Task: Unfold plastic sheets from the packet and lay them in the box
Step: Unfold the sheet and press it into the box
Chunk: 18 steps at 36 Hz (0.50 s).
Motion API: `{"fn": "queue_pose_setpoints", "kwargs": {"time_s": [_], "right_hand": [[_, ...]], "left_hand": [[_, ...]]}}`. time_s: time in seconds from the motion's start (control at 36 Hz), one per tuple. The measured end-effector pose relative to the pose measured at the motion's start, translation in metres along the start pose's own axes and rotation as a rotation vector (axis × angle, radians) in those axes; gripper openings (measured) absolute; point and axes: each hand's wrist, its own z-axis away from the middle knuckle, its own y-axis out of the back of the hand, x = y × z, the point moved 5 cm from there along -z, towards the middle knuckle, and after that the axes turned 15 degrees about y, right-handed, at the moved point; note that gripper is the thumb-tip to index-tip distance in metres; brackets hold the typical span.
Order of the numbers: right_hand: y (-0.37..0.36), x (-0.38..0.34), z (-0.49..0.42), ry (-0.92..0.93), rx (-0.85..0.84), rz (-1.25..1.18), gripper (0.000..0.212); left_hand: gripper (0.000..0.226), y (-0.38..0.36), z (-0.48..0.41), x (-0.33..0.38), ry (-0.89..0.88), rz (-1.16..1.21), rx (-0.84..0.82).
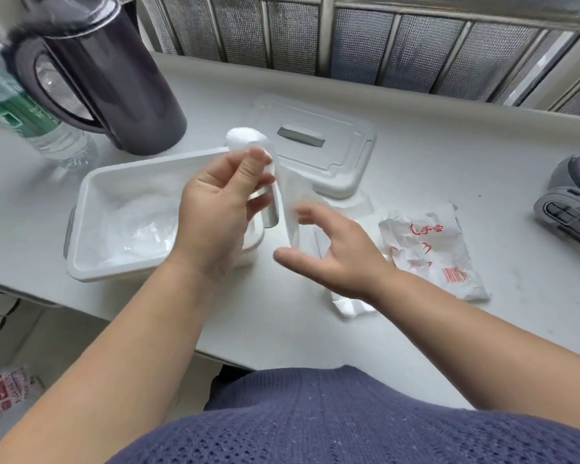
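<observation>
Head view, left hand point(215, 202) pinching one sheet point(293, 199), one box point(78, 202), one packet point(432, 249)

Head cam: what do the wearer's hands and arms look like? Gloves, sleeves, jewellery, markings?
Left hand and right hand are bare: no gloves, rings, watch or bracelet visible. No sleeve shows on either forearm within the frame, and no markings. A dark blue open-knit top covers the torso at the bottom edge.
</observation>
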Motion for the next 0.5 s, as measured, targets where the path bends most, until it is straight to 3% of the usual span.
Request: {"fn": "queue_pose_setpoints", "kwargs": {"time_s": [0.06,0.11,0.22,0.28,0.33,0.42,0.5], "right_hand": [[-0.007,-0.009,-0.016,0.098,-0.004,0.163,0.054],[-0.007,-0.019,-0.031,0.21,0.139,0.328,0.024],[-0.013,-0.033,-0.06,0.248,0.217,0.434,0.013],[-0.023,-0.046,-0.078,0.383,0.173,0.449,0.012],[-0.043,-0.052,-0.096,0.503,0.044,0.505,0.019],[-0.071,-0.05,-0.114,0.549,-0.165,0.525,0.026],[-0.086,-0.059,-0.12,0.685,-0.226,0.531,0.02]], "left_hand": [[0.013,0.01,-0.005,0.011,-0.002,0.131,-0.019],[0.015,0.028,-0.008,0.021,-0.014,0.203,0.048],[0.014,0.077,-0.01,0.033,-0.018,0.147,0.232],[0.015,0.108,-0.011,0.029,0.04,-0.021,0.368],[0.006,0.139,-0.011,0.028,0.094,-0.349,0.523],[0.046,0.164,-0.005,0.036,0.061,-0.867,0.684],[0.076,0.155,-0.006,0.046,-0.117,-0.96,0.477]]}}
